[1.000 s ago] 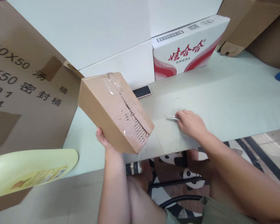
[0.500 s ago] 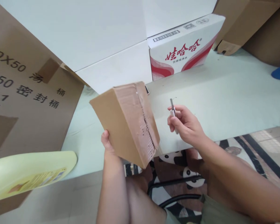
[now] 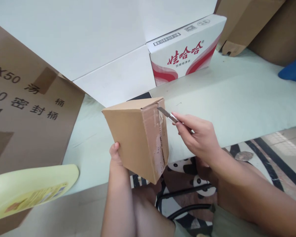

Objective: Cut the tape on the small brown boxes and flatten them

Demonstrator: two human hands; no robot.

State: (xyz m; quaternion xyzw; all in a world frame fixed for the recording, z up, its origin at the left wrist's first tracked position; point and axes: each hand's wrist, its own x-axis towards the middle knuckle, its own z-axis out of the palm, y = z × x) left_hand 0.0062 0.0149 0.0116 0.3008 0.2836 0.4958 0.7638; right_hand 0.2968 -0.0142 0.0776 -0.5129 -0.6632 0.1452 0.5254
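Observation:
A brown cardboard box [image 3: 129, 135] is tilted over the front edge of the table, its taped seam turned to the right. My left hand [image 3: 115, 154] grips the box from its lower left; the thumb shows on the side and the other fingers are hidden beneath. In my right hand [image 3: 199, 133] is a utility knife [image 3: 168, 115], pinched between thumb and fingers with the blade pointing left. The blade tip lies at the upper end of the seam; whether it has entered the gap I cannot tell. Torn, wrinkled tape runs along the seam.
Behind the box stand large white panels [image 3: 113, 75] and a red-and-white carton [image 3: 185, 56]. A big printed carton [image 3: 34, 108] is at left, with a pale yellow-green bottle [image 3: 34, 187] in front. A dark flat object [image 3: 141, 96] lies behind the box on the pale tabletop [image 3: 241, 105].
My right hand has brought the knife leftward to the box's seam, blade now pointing left. The box has turned more upright in my left hand. A thin curled bit lies apart on the table.

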